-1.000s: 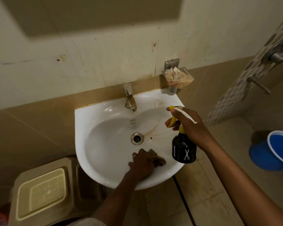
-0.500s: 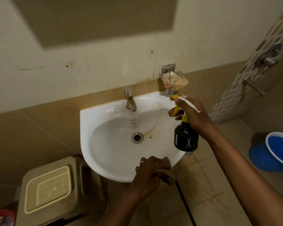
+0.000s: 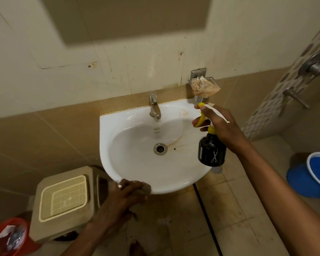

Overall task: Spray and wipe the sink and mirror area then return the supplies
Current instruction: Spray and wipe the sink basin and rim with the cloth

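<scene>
A white wall-hung sink with a brown stain near its drain fills the middle of the view. My left hand grips a brown cloth against the sink's front-left rim; most of the cloth is hidden under my fingers. My right hand holds a black spray bottle with a yellow trigger over the sink's right edge, nozzle pointing left. A steel tap stands at the back of the basin. The lower part of the mirror shows on the wall above.
A wall soap dish with crumpled plastic hangs right of the tap. A beige plastic stool stands left below the sink, a red bin beside it. A blue bucket sits on the floor at right. Shower fittings are on the right wall.
My left hand has drawn the cloth out of the basin, over the front rim, then left along the rim. The spray bottle has stayed over the right edge.
</scene>
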The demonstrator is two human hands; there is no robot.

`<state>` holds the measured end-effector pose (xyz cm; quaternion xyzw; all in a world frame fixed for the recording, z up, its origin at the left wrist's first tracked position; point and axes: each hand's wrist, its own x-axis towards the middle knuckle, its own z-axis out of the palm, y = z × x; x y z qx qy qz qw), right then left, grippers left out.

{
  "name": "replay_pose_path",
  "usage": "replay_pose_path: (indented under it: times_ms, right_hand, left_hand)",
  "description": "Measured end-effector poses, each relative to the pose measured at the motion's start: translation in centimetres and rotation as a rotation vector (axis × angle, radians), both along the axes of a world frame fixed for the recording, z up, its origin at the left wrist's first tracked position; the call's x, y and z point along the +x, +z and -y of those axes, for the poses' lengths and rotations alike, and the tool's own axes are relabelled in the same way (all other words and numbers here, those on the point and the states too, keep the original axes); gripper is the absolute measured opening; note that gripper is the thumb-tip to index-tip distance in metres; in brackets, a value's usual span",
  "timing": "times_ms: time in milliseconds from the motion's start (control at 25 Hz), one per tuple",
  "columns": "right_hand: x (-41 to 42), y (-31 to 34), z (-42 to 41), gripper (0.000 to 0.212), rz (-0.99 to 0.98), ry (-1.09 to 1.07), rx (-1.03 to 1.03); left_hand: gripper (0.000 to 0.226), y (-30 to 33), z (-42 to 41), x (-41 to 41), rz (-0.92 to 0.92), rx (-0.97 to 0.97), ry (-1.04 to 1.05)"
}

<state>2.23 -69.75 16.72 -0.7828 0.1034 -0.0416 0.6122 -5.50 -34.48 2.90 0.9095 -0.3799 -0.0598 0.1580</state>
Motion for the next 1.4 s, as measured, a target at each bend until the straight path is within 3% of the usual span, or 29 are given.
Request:
replay_pose_path:
  times_ms: [200, 280, 360, 400, 480, 560, 720, 800, 1040, 1240, 1400]
  right_hand:
    - [-0.2, 0.1, 0.0, 0.035, -0.002, 0.009, -0.013]
    - [-0.2, 0.0, -0.1, 0.034, 0.004, 0.009, -0.022]
    - [-0.1, 0.1, 0.1, 0.033, 0.005, -0.001, -0.004]
    - [-0.1, 0.0, 0.2, 0.031, -0.005, -0.008, 0.001]
    - [-0.4, -0.7, 0.1, 0.024, -0.074, -0.024, -0.026]
    - [-1.0, -2.4, -0.8, 0.023, -0.185, -0.052, -0.082]
    - [-3.0, -6.8, -3.1, 0.034, -0.346, -0.167, -0.115]
    - [-3.9, -8.4, -3.8, 0.031, -0.42, -0.207, -0.084]
    - [-4.7, -10.2, -4.8, 0.03, -0.472, -0.299, -0.086]
    - [-5.5, -9.6, -4.2, 0.03, -0.47, -0.443, -0.131]
    - [-5.8, -8.8, -2.7, 0.027, -0.425, -0.555, -0.164]
  left_hand:
    - [0.036, 4.9, -0.4, 2.1, -0.069, 0.296, 0.687]
    - [0.03, 6.9, -0.5, 4.1, -0.25, 0.119, 0.792]
    - [0.042, 8.4, 0.9, 6.0, -0.502, -0.26, 0.822]
    - [0.05, 8.8, 2.5, 6.8, -0.511, -0.411, 0.825]
    - [0.053, 8.0, 6.6, 8.9, -0.416, -0.525, 0.769]
    - [0.053, 5.2, 11.1, 10.9, -0.381, -0.472, 0.725]
    - [0.05, -2.5, 16.6, 11.8, -0.623, -0.422, 1.002]
    - [0.051, -5.3, 18.1, 11.4, -0.598, -0.412, 1.068]
    - [0.057, -7.4, 20.5, 13.3, -0.586, -0.865, 1.378]
    - [0.054, -8.8, 22.3, 13.5, -0.506, -0.758, 1.232]
    - [0.064, -8.3, 24.5, 14.0, -0.577, -0.612, 1.184]
